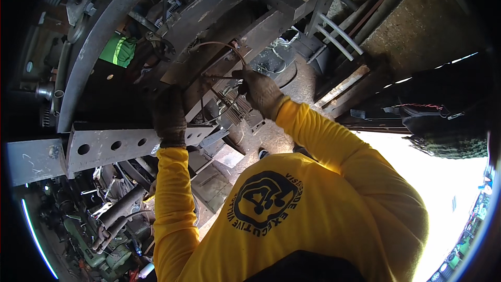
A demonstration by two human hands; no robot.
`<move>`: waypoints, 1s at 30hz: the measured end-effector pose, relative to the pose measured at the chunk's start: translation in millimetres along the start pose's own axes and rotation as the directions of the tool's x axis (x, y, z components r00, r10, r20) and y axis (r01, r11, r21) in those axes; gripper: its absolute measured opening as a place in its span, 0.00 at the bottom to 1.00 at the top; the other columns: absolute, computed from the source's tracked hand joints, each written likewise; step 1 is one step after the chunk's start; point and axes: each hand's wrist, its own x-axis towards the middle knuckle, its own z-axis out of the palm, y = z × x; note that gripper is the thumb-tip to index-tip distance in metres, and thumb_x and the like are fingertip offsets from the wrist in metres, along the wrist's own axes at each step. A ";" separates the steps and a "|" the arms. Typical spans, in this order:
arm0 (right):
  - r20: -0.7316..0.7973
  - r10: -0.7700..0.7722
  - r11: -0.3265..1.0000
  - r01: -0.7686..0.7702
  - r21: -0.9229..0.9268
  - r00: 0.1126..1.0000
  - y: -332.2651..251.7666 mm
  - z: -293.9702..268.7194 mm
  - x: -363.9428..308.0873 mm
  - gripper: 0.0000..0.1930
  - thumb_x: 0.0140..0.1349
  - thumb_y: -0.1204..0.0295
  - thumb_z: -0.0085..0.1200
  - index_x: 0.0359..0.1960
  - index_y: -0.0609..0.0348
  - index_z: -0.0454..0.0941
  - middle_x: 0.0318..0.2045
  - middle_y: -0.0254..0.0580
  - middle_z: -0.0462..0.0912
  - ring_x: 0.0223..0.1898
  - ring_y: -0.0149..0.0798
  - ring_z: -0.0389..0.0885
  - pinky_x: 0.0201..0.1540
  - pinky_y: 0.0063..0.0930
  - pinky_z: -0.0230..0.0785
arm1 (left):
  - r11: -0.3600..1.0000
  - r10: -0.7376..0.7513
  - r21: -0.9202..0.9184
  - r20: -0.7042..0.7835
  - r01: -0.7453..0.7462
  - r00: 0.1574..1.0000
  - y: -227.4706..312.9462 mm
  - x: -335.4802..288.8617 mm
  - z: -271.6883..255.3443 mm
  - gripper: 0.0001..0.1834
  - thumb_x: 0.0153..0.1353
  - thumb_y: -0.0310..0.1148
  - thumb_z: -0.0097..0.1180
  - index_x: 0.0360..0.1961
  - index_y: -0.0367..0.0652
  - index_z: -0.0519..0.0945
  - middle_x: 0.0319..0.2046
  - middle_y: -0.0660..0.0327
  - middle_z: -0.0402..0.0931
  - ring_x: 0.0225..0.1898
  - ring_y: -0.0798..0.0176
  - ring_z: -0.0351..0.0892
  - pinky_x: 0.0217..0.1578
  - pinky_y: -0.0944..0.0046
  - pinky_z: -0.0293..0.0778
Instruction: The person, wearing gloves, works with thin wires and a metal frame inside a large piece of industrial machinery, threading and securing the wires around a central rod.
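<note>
My right hand [262,93], in a brownish work glove, is closed beside a steel frame. A thin brown rod [222,77] runs out from its fingers to the left. A curved brown cable or tube [216,43] arches down to the same hand; whether it is also gripped I cannot make out. My left hand [169,116], in a dark glove, lies at the top edge of a steel bar with round holes [116,145]; its fingers are lost in shadow. Between the hands, thin wires hang near a bundle of thin rods [237,108].
A curved steel beam [86,68] sweeps up the left side. A green cloth or bag [117,49] sits behind it. Metal tubes [339,36] jut out at the upper right, beside a rusty panel [417,26]. Machine parts [109,253] crowd the lower left.
</note>
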 end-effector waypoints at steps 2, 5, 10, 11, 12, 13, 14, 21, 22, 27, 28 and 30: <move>0.033 -0.057 0.995 0.059 -0.081 0.998 -0.4 -4.7 5.3 0.21 0.77 0.60 0.38 0.60 0.54 0.78 0.29 0.36 0.77 0.21 0.30 0.69 0.25 0.25 0.65 | 0.968 0.178 0.191 -0.071 -0.161 0.982 2.6 1.0 -5.7 0.23 0.68 0.31 0.55 0.64 0.52 0.74 0.58 0.56 0.75 0.60 0.51 0.74 0.62 0.53 0.72; 0.064 0.155 0.976 -0.163 0.142 0.986 -8.8 -3.4 5.3 0.23 0.77 0.55 0.38 0.59 0.54 0.79 0.28 0.35 0.76 0.22 0.30 0.69 0.25 0.24 0.64 | 0.977 0.117 0.182 -0.040 -0.108 0.992 1.8 -5.5 -3.9 0.25 0.66 0.30 0.55 0.65 0.52 0.73 0.58 0.57 0.75 0.60 0.50 0.74 0.62 0.52 0.71; -0.005 0.095 0.974 -0.092 0.206 0.996 2.1 0.5 1.8 0.26 0.76 0.48 0.39 0.56 0.53 0.82 0.27 0.34 0.74 0.22 0.29 0.67 0.25 0.24 0.61 | 0.983 0.115 0.157 -0.096 -0.099 0.989 4.6 -5.4 -4.0 0.20 0.70 0.31 0.53 0.62 0.51 0.75 0.56 0.56 0.77 0.56 0.51 0.77 0.58 0.53 0.75; -0.011 0.082 0.980 -0.078 0.183 0.997 -1.4 0.0 -0.5 0.26 0.76 0.48 0.39 0.56 0.54 0.82 0.27 0.34 0.74 0.21 0.29 0.67 0.25 0.24 0.60 | 0.990 0.080 0.124 -0.101 -0.067 0.992 5.1 -6.3 -3.8 0.19 0.71 0.32 0.52 0.62 0.51 0.76 0.55 0.56 0.78 0.56 0.51 0.78 0.57 0.54 0.75; 0.001 0.094 0.981 -0.093 0.170 0.996 -4.7 -0.4 -0.4 0.26 0.75 0.49 0.40 0.56 0.54 0.82 0.27 0.34 0.74 0.21 0.29 0.67 0.25 0.25 0.60 | 0.999 0.016 0.045 -0.092 -0.012 0.996 5.9 -7.5 -3.4 0.17 0.72 0.33 0.52 0.61 0.50 0.77 0.54 0.55 0.78 0.55 0.51 0.79 0.57 0.54 0.76; 0.007 0.107 0.982 -0.107 0.155 0.994 -7.5 -2.7 0.1 0.26 0.75 0.49 0.40 0.56 0.54 0.82 0.27 0.34 0.74 0.21 0.29 0.67 0.24 0.25 0.59 | 0.999 -0.041 -0.037 -0.080 0.038 0.996 14.4 -1.0 -8.9 0.16 0.73 0.35 0.51 0.60 0.50 0.78 0.54 0.55 0.79 0.54 0.51 0.80 0.56 0.54 0.76; 0.031 0.146 0.978 -0.149 0.148 0.989 -7.7 -4.8 2.7 0.26 0.75 0.50 0.40 0.56 0.54 0.82 0.27 0.34 0.74 0.21 0.29 0.67 0.24 0.25 0.59 | 0.989 -0.096 -0.118 -0.063 0.088 0.993 18.7 2.6 -12.0 0.16 0.74 0.37 0.50 0.58 0.49 0.78 0.53 0.55 0.80 0.53 0.52 0.81 0.55 0.55 0.77; 0.002 0.144 0.942 -0.137 0.305 0.990 -2.9 -2.4 1.2 0.21 0.74 0.54 0.44 0.52 0.56 0.82 0.28 0.35 0.75 0.21 0.29 0.67 0.24 0.25 0.60 | 0.942 -0.219 -0.272 -0.048 0.198 0.975 21.2 4.6 -9.8 0.17 0.74 0.43 0.51 0.53 0.45 0.81 0.50 0.54 0.82 0.52 0.51 0.81 0.55 0.55 0.76; 0.012 0.196 0.902 -0.185 0.390 0.981 -10.4 -2.3 0.5 0.21 0.74 0.54 0.45 0.51 0.57 0.82 0.29 0.35 0.76 0.21 0.29 0.67 0.24 0.24 0.61 | 0.938 -0.225 -0.277 -0.036 0.206 0.974 17.6 2.5 -7.5 0.17 0.73 0.42 0.52 0.54 0.45 0.81 0.50 0.54 0.81 0.53 0.51 0.81 0.55 0.55 0.76; 0.181 0.462 0.506 -0.425 0.750 0.868 -33.0 -1.7 -7.5 0.23 0.75 0.51 0.48 0.54 0.59 0.79 0.35 0.39 0.80 0.29 0.32 0.77 0.34 0.24 0.73 | 0.988 0.121 0.108 -0.078 -0.112 0.990 0.5 0.8 -7.5 0.18 0.72 0.36 0.53 0.61 0.48 0.77 0.53 0.54 0.79 0.55 0.50 0.78 0.56 0.54 0.75; 0.222 0.441 0.427 -0.421 0.800 0.869 -29.1 0.7 -10.5 0.24 0.74 0.50 0.48 0.55 0.59 0.78 0.36 0.40 0.80 0.31 0.34 0.79 0.38 0.26 0.75 | 0.991 0.105 0.089 -0.073 -0.099 0.992 0.6 -1.3 -5.9 0.19 0.72 0.34 0.53 0.62 0.48 0.76 0.54 0.54 0.78 0.55 0.50 0.78 0.57 0.54 0.75; 0.298 0.388 0.255 -0.412 0.874 0.872 -19.2 7.3 -14.3 0.26 0.73 0.48 0.50 0.57 0.59 0.76 0.40 0.43 0.81 0.36 0.38 0.83 0.44 0.31 0.78 | 0.991 0.106 0.091 -0.080 -0.099 0.991 -0.5 -5.0 -3.0 0.19 0.73 0.33 0.53 0.63 0.49 0.76 0.54 0.54 0.78 0.55 0.50 0.78 0.58 0.54 0.75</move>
